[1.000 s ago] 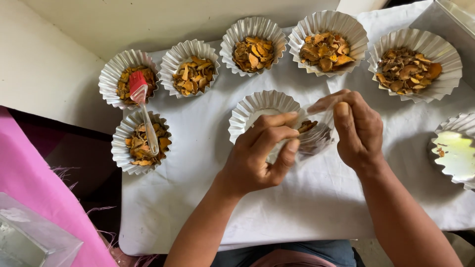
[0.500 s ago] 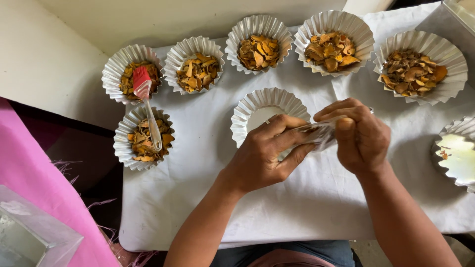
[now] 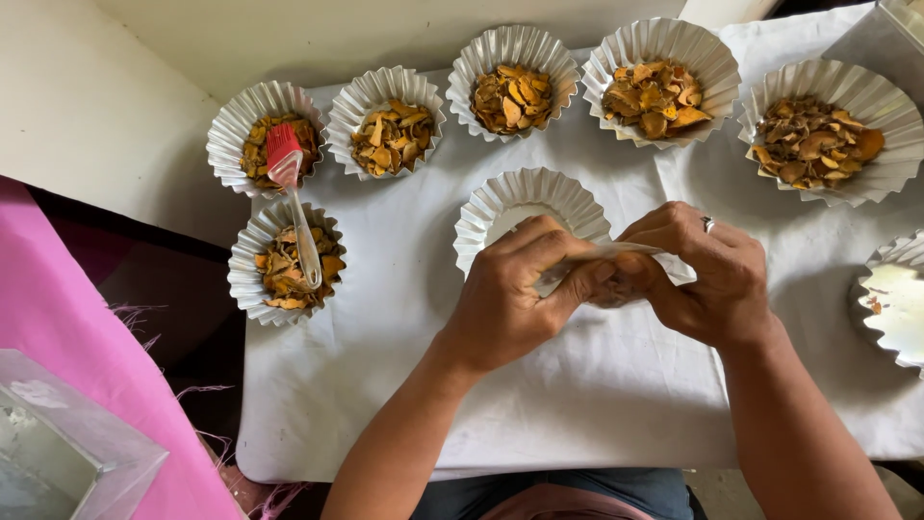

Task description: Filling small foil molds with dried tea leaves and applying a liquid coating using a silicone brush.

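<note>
My left hand [image 3: 515, 294] and my right hand [image 3: 698, 274] meet over the white cloth [image 3: 385, 337], both pinching a small clear plastic bag [image 3: 630, 260] with brown pieces inside. Just behind my left hand stands an empty fluted foil cup [image 3: 500, 197]. Several more foil cups hold orange-brown dried slices: one at the far left [image 3: 252, 140], one beside it [image 3: 385, 120], one in the middle back [image 3: 515, 82], one further right [image 3: 662, 82], one at the far right [image 3: 818, 130], one at the front left [image 3: 279, 265].
A brush with a red head and clear handle [image 3: 294, 202] lies across the two left cups. A nearly empty foil cup [image 3: 890, 299] sits at the right edge. Pink cloth [image 3: 67, 337] and a clear box [image 3: 58, 453] lie at the lower left.
My hands have drawn together and closed around the small bag. The view has shifted slightly; the cups have stayed in place.
</note>
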